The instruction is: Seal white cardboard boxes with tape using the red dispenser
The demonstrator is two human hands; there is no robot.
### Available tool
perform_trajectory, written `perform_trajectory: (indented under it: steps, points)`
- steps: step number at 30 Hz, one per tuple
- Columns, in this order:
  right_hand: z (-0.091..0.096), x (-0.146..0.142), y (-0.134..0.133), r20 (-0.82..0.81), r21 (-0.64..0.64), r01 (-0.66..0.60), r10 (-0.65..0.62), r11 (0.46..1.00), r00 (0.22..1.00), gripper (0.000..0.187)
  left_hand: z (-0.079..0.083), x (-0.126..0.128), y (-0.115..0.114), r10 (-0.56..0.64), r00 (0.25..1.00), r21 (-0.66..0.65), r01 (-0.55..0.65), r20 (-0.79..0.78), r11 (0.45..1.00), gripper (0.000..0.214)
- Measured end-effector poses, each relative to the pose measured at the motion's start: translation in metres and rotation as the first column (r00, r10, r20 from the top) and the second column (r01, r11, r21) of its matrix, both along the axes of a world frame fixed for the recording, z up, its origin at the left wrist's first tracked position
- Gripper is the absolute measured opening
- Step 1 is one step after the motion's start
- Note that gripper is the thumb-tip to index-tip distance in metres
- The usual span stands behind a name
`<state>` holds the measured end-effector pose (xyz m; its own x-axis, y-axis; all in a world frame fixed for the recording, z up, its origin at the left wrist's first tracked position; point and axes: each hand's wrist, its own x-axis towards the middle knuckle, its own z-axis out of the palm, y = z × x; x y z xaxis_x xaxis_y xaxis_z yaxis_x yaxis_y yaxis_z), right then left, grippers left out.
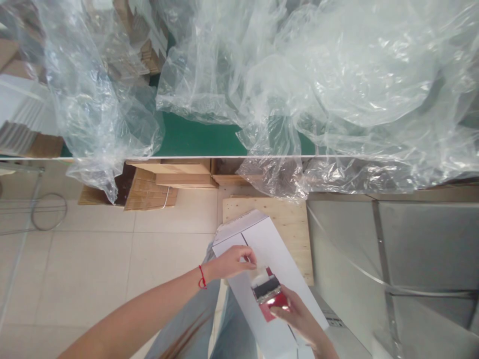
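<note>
A red tape dispenser (276,302) with a dark band across it is gripped by my right hand (299,314), fingers and thumb closed around its body. At its upper left end, my left hand (235,262) pinches pale, see-through tape (259,273); the exact grip is blurred. Both hands are over a long white carton (277,244), which lies slanted across my lap. A dark line runs along part of its top face. My left wrist has a red string bracelet.
Crumpled clear plastic film (337,65) covers much of the green table (202,134) and hangs over its edge. Stacked cardboard (26,114) stands at left. Brown cartons (183,172) sit underneath. A plywood board (299,239) and large strapped grey packages (422,244) are at right.
</note>
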<state>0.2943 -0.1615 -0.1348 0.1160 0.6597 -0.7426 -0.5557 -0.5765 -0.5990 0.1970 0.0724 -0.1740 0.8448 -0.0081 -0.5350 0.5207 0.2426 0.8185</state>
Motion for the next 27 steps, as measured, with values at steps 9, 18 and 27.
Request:
perform_trajectory:
  steps: [9, 18, 27]
  points:
    - [-0.010, 0.003, -0.004, -0.047, 0.026, -0.032, 0.033, 0.999, 0.998, 0.054, 0.038, 0.013, 0.009, -0.123, 0.992, 0.102, 0.124, -0.017, 0.987, 0.015]
    - [-0.012, 0.002, 0.004, 0.112, -0.054, -0.126, 0.131, 0.991, 0.985, 0.064, 0.026, 0.011, 0.004, 0.056, 0.986, -0.010, -0.058, -0.155, 0.998, 0.017]
    - [0.001, -0.011, 0.051, 0.053, -0.280, 0.064, -0.051, 0.958, 0.997, 0.063, 0.016, 0.023, 0.016, 0.188, 0.980, 0.206, -0.173, -0.058, 0.963, 0.018]
